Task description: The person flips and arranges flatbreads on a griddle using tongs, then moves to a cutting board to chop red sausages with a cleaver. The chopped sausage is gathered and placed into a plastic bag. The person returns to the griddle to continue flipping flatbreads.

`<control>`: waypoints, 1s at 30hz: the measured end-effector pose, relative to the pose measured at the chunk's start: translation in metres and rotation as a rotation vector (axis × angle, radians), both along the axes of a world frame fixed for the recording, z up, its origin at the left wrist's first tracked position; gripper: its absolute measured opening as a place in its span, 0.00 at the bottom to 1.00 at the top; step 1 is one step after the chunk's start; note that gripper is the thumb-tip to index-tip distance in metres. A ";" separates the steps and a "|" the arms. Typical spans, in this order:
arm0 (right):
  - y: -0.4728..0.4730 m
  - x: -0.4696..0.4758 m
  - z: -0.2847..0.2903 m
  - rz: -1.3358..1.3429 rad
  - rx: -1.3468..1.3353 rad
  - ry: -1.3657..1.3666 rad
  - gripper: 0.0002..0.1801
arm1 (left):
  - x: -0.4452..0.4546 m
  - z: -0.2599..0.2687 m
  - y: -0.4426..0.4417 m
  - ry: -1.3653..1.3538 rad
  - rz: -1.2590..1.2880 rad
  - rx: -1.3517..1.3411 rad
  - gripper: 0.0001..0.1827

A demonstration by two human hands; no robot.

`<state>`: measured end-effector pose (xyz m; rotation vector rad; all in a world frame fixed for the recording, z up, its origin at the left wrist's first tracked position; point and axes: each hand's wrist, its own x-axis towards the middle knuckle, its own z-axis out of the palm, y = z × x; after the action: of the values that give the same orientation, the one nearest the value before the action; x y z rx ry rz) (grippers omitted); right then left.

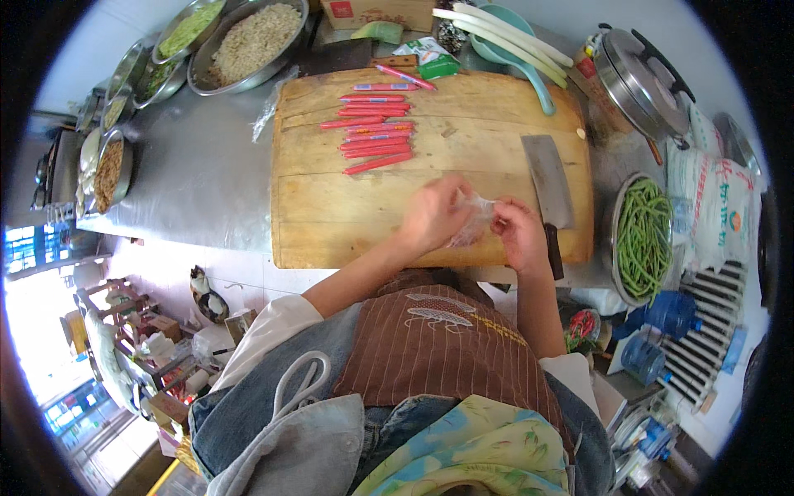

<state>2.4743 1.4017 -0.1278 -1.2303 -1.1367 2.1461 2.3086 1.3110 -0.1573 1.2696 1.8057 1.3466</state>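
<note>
Between my two hands a thin clear plastic bag [476, 218] is pinched and stretched over the front part of a wooden cutting board [347, 217]. My left hand [437, 211] grips the bag's left side, and my right hand [516, 228] has the other side between thumb and fingers. Some blur hides what, if anything, lies inside the bag. Beyond my left hand, several red-wrapped sausages [378, 127] lie in a rough column, with another sausage [406, 77] slanted at the far edge. A cleaver [549, 183] rests to the right of my right hand, its dark handle towards me.
Green beans fill a metal bowl [645, 239] at right. A turquoise ladle [527, 62] and peeled scallion stalks [508, 34] overhang the board's far right corner. A metal basin [294, 53] of chopped food stands at far left. Behind me on the floor is a cat [208, 294].
</note>
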 end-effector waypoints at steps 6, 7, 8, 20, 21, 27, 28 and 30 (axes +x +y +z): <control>-0.023 -0.004 -0.057 -0.297 0.096 -0.097 0.07 | 0.000 -0.024 -0.023 -0.557 0.138 0.020 0.06; -0.027 -0.005 -0.058 -0.391 0.055 -0.070 0.09 | -0.002 -0.028 -0.024 -0.655 0.135 0.069 0.06; -0.032 -0.007 -0.058 -0.478 0.019 -0.035 0.11 | -0.005 -0.033 -0.026 -0.755 0.134 0.087 0.05; -0.090 -0.015 -0.035 -0.761 -0.003 0.119 0.10 | -0.022 -0.016 -0.019 -0.798 -0.209 -0.088 0.15; -0.093 -0.014 -0.030 -0.681 0.099 0.103 0.08 | -0.020 -0.007 -0.015 -0.606 -0.482 -0.088 0.15; -0.102 0.054 -0.048 -0.615 0.631 -0.030 0.07 | 0.015 0.034 -0.017 0.224 -0.610 -0.086 0.10; -0.101 0.082 -0.068 -0.742 0.660 -0.043 0.08 | 0.019 0.039 -0.022 0.211 -0.569 -0.082 0.10; -0.089 0.152 -0.123 -0.965 0.628 -0.232 0.10 | 0.029 0.047 -0.032 0.218 -0.467 -0.078 0.09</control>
<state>2.6267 1.3122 -0.2507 -1.3315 -0.9002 0.8720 2.3371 1.2791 -0.1100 1.7148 1.5432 0.9004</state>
